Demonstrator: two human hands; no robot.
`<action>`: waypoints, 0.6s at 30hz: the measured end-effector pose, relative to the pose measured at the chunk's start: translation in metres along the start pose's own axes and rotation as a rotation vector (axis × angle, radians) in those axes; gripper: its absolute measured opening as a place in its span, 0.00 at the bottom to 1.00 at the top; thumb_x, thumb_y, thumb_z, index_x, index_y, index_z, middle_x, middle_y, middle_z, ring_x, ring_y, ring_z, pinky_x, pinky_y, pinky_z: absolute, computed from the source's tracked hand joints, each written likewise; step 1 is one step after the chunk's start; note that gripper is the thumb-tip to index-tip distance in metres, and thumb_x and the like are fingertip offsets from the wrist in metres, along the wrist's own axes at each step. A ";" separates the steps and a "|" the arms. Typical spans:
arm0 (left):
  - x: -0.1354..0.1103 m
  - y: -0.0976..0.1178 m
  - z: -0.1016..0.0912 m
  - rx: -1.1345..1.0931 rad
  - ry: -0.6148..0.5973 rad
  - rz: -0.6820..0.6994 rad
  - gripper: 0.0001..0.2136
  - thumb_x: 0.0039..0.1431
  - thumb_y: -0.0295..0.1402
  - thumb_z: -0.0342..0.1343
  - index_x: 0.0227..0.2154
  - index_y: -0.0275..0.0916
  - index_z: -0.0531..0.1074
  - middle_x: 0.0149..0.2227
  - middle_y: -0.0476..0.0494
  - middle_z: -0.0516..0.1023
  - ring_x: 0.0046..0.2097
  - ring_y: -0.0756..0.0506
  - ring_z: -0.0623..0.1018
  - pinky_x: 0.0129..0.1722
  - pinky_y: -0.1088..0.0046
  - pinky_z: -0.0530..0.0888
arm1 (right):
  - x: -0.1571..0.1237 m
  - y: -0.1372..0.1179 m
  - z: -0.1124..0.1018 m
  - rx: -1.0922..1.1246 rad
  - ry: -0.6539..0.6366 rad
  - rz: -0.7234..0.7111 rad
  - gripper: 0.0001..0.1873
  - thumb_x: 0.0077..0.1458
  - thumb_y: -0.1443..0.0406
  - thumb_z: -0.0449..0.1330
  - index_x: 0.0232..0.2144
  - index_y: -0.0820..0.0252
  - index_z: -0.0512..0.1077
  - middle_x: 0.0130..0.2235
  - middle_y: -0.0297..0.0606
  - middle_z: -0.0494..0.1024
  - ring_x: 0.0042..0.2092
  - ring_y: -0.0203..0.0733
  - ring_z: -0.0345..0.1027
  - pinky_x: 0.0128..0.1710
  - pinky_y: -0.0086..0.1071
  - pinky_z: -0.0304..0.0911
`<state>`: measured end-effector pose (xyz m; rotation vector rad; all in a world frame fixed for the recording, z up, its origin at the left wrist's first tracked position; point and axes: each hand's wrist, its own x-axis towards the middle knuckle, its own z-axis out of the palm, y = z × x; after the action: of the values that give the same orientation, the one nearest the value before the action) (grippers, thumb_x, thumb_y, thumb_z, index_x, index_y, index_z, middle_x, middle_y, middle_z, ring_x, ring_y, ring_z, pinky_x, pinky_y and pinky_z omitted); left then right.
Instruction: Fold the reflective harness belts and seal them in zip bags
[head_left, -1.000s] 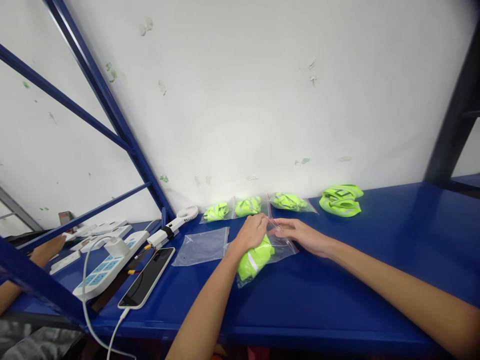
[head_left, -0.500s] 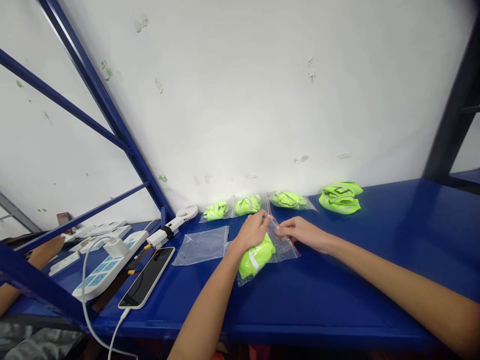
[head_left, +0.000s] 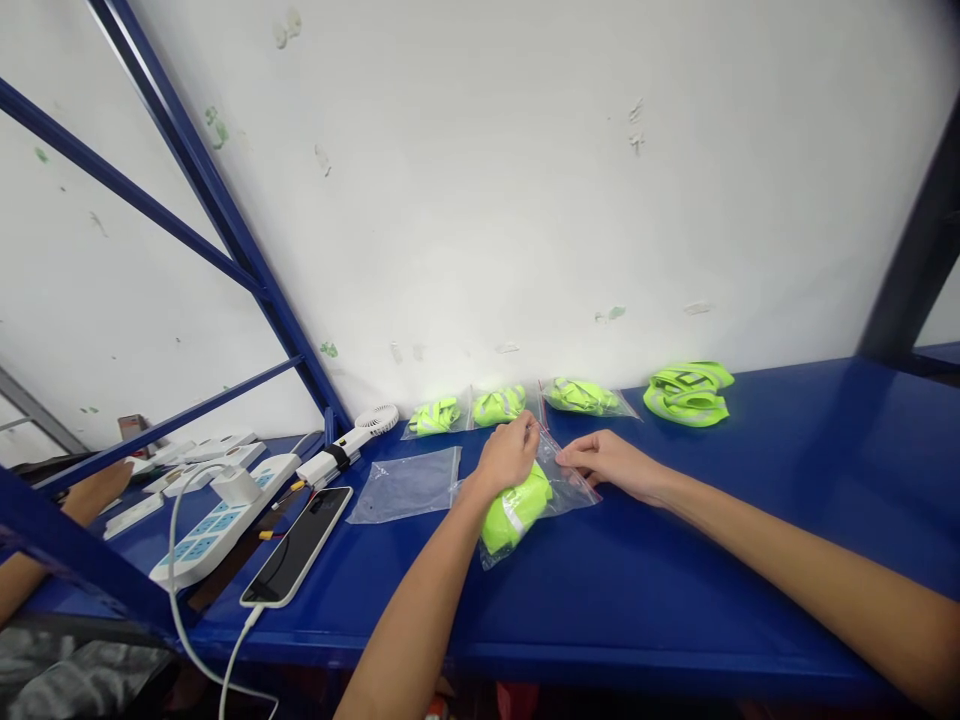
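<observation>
A clear zip bag point(head_left: 566, 492) lies at the middle of the blue table, with a folded neon-yellow reflective vest point(head_left: 516, 512) inside it. My left hand point(head_left: 511, 452) is closed on the upper edge of this bag, its fingertips at the red-lined zip strip. Farther right along the same strip, my right hand point(head_left: 611, 464) pinches the bag between thumb and fingers. Left of my left forearm a flat clear bag point(head_left: 406, 486) lies on the table. Behind my hands, three bagged vests point(head_left: 500, 405) stand in a row by the wall. A folded vest without a bag point(head_left: 688, 393) sits to their right.
To the left are a phone point(head_left: 298, 547) on a charging cable, a power strip point(head_left: 217, 530) with a plugged charger and a handheld fan point(head_left: 375, 420). A blue metal frame point(head_left: 259, 280) rises there. Beyond it shows another person's arm point(head_left: 94, 492).
My right hand has shifted slightly along the bag's zip edge, while my left hand keeps its hold. The whole view has moved a little.
</observation>
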<state>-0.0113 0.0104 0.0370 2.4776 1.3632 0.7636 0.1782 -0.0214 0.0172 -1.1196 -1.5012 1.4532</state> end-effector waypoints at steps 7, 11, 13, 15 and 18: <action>-0.001 0.001 0.000 0.036 -0.001 0.006 0.13 0.67 0.40 0.38 0.35 0.42 0.65 0.26 0.49 0.71 0.26 0.47 0.69 0.29 0.73 0.60 | 0.006 0.009 -0.003 0.021 -0.029 -0.012 0.15 0.44 0.56 0.68 0.25 0.64 0.76 0.28 0.39 0.77 0.26 0.34 0.66 0.23 0.28 0.62; -0.001 -0.001 0.001 0.023 0.002 0.014 0.13 0.66 0.40 0.38 0.34 0.41 0.65 0.26 0.49 0.70 0.27 0.48 0.69 0.29 0.73 0.60 | 0.005 0.009 -0.005 0.011 -0.054 -0.024 0.15 0.45 0.56 0.68 0.25 0.65 0.77 0.27 0.39 0.77 0.25 0.33 0.66 0.23 0.27 0.63; 0.000 -0.002 0.001 0.024 -0.001 0.008 0.13 0.66 0.40 0.38 0.34 0.41 0.64 0.26 0.49 0.70 0.27 0.48 0.69 0.29 0.72 0.61 | 0.004 0.007 -0.005 0.003 -0.059 -0.024 0.16 0.46 0.55 0.67 0.26 0.65 0.77 0.28 0.39 0.77 0.26 0.34 0.67 0.24 0.27 0.63; 0.000 -0.002 0.002 0.030 -0.005 0.003 0.13 0.67 0.40 0.37 0.33 0.41 0.64 0.26 0.49 0.70 0.27 0.48 0.69 0.29 0.72 0.60 | 0.004 0.007 -0.006 -0.006 -0.058 -0.020 0.17 0.46 0.55 0.67 0.26 0.66 0.78 0.28 0.40 0.78 0.27 0.34 0.68 0.25 0.27 0.65; 0.000 -0.003 0.002 0.034 -0.010 0.005 0.13 0.67 0.40 0.36 0.32 0.41 0.62 0.26 0.50 0.69 0.27 0.48 0.68 0.29 0.72 0.60 | 0.004 0.006 -0.006 -0.015 -0.051 -0.012 0.18 0.46 0.54 0.67 0.27 0.66 0.78 0.29 0.41 0.78 0.27 0.34 0.68 0.25 0.27 0.65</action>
<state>-0.0127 0.0122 0.0337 2.5082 1.3777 0.7340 0.1833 -0.0157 0.0115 -1.0878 -1.5538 1.4749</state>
